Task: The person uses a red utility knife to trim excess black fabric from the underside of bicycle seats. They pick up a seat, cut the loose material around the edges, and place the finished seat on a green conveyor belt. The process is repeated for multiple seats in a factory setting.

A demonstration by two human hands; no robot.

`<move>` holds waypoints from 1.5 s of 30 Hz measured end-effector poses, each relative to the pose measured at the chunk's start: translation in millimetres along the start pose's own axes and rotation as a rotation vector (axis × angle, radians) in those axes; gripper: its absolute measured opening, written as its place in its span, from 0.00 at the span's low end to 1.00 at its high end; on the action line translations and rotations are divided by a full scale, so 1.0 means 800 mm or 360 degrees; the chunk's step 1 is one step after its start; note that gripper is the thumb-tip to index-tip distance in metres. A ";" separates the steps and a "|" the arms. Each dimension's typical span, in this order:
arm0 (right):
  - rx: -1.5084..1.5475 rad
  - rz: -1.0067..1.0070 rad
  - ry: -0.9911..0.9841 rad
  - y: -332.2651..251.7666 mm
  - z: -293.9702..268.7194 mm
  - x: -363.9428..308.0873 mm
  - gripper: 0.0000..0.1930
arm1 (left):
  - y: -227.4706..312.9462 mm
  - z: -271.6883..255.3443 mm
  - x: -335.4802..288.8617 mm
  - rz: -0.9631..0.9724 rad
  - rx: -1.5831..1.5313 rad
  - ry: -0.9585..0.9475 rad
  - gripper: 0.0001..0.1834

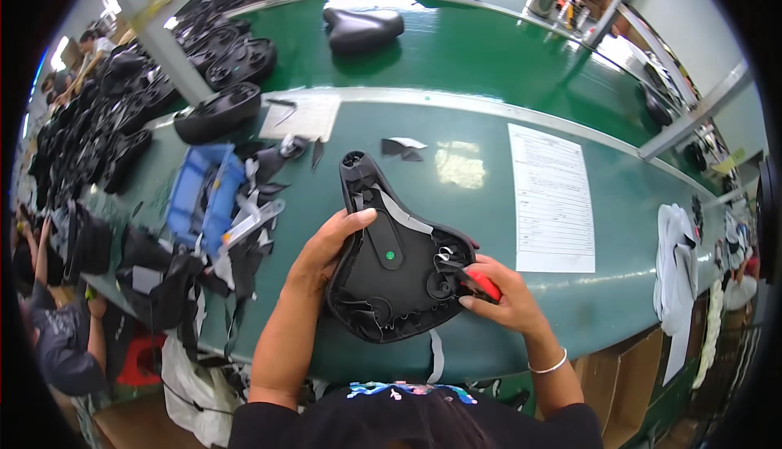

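A black bicycle saddle is tilted underside up in front of me, its narrow nose pointing away. The edge of its black cover is ragged along the rim, and a small green round mark sits on the base. My left hand grips the saddle's left side, thumb over the rim. On the right, my right hand is closed around a red-handled tool. The tool's working end meets the right rear rim and is too hidden to make out. A pale strip lies below the saddle at the table's near edge.
A blue bin with dark scraps stands left, with cut-off scraps beside it. Farther left, saddles are heaped. A printed sheet lies right on the green table. Beyond is a green conveyor carrying another saddle. Other people work nearby.
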State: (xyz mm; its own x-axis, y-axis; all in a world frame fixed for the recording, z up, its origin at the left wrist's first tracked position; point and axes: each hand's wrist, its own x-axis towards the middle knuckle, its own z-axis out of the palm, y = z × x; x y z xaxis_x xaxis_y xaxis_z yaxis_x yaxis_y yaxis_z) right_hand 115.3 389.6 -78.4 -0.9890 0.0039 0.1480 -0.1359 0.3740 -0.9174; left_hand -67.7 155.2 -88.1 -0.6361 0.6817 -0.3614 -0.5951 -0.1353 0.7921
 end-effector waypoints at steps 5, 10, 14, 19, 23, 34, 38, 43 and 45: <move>0.0241 0.0679 0.0323 -0.038 0.031 -0.028 0.24 | 0.011 -0.010 -0.059 0.0107 0.0269 0.0219 0.31; -0.0747 -0.0161 0.0013 -0.031 0.022 -0.034 0.28 | 0.007 -0.025 -0.072 -0.0059 0.0301 0.0263 0.23; -0.0557 -0.0139 0.0325 -0.034 0.014 0.015 0.25 | 0.015 -0.020 -0.062 -0.0005 0.0365 0.0252 0.23; 0.0328 0.0347 0.0478 -0.001 -0.005 0.178 0.21 | 0.007 -0.037 -0.023 0.0093 0.0252 0.0019 0.28; 0.0900 0.0244 0.0423 0.047 0.013 0.358 0.27 | 0.006 -0.054 -0.017 0.0185 0.0266 -0.0147 0.32; 0.1029 0.0270 0.0452 0.088 0.105 0.647 0.26 | 0.009 -0.075 -0.008 0.0254 0.0167 -0.0271 0.39; 0.0500 0.0299 0.0350 0.072 0.086 0.604 0.25 | 0.003 -0.078 -0.005 0.0166 0.0120 -0.0285 0.37; 0.0340 0.0442 0.0086 0.029 0.046 0.394 0.26 | 0.008 -0.069 -0.003 0.0241 0.0087 -0.0182 0.33; 0.0318 0.0543 0.0171 0.002 0.026 0.285 0.25 | 0.009 -0.064 -0.007 0.0157 0.0054 -0.0150 0.32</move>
State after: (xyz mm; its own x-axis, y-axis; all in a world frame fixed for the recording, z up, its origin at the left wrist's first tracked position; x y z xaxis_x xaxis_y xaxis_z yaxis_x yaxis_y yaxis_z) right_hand -111.6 371.9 -54.0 -0.9690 0.1973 -0.1490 0.1796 0.1471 -0.9727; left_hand -93.7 113.8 -105.6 -0.6410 0.7309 -0.2344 -0.5138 -0.1817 0.8385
